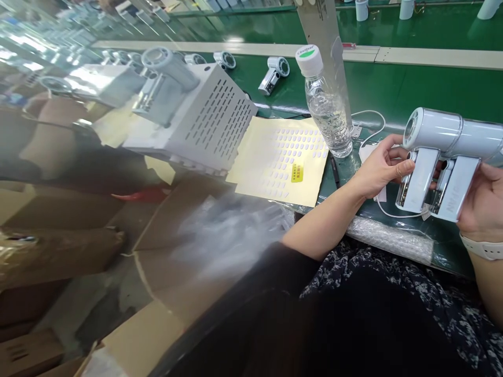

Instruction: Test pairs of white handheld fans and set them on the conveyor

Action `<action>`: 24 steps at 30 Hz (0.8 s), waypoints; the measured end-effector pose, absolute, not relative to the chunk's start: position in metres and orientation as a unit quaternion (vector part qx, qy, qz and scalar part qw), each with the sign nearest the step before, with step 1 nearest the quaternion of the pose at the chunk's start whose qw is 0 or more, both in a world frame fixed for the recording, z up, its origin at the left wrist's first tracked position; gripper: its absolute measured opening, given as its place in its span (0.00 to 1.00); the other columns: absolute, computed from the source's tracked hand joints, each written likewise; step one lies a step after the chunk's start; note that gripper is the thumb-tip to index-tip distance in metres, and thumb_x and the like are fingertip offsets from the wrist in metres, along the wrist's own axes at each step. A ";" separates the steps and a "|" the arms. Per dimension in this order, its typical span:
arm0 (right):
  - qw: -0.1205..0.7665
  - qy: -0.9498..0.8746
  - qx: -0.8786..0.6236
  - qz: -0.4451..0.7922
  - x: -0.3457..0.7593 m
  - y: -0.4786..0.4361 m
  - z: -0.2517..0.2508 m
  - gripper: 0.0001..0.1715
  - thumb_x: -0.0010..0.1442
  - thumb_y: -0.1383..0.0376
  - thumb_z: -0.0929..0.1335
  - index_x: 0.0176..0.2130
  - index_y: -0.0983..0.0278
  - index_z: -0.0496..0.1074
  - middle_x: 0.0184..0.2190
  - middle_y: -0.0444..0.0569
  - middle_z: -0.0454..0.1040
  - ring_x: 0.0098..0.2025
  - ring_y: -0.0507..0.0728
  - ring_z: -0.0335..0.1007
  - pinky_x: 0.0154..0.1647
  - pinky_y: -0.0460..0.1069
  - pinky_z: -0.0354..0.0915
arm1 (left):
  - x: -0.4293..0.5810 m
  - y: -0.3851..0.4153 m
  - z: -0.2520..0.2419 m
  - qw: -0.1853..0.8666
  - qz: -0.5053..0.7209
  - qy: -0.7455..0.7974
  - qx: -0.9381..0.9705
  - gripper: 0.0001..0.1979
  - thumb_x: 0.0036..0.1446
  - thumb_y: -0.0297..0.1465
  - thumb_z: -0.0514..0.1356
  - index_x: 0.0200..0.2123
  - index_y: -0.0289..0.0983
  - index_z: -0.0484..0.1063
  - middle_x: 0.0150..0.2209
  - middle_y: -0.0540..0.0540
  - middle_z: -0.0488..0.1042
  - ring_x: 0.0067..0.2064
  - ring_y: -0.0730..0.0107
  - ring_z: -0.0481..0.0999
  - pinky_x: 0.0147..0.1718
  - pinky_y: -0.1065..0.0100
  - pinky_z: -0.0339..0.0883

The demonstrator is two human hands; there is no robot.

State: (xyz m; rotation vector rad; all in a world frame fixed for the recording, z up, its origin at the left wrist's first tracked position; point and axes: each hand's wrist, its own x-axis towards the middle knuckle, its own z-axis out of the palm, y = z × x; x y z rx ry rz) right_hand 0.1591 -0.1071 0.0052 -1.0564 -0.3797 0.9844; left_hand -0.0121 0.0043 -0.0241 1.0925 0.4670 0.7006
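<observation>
My left hand (pixel 383 165) and my right hand (pixel 481 201) hold two white handheld fans (pixel 444 157) side by side over the green bench edge. The left fingers pinch the handle of the nearer fan; the right hand cups the other handle from the right. A white watch band (pixel 481 247) is on my right wrist. A white cable (pixel 371 133) runs under the fans. A yellow sticker sheet (pixel 281 162) with several peeled spots and one yellow label (pixel 297 172) lies to the left of my left hand.
A clear water bottle (pixel 326 104) stands beside the sheet. A white perforated box (pixel 204 123) carries another fan (pixel 165 78). More fans (pixel 274 73) lie on the green conveyor (pixel 412 84). Cardboard boxes (pixel 58 230) and plastic wrap (pixel 231 230) fill the lower left.
</observation>
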 end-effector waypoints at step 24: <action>0.728 -0.324 -0.526 0.298 0.171 -0.111 0.000 0.25 0.40 0.62 0.88 0.36 0.51 0.79 0.35 0.43 0.86 0.53 0.73 0.87 0.72 0.77 0.76 | -0.005 0.019 -0.038 0.698 0.358 0.155 0.600 0.39 0.45 0.51 0.87 0.56 0.41 0.84 0.57 0.44 0.84 0.59 0.54 0.84 0.66 0.48 0.77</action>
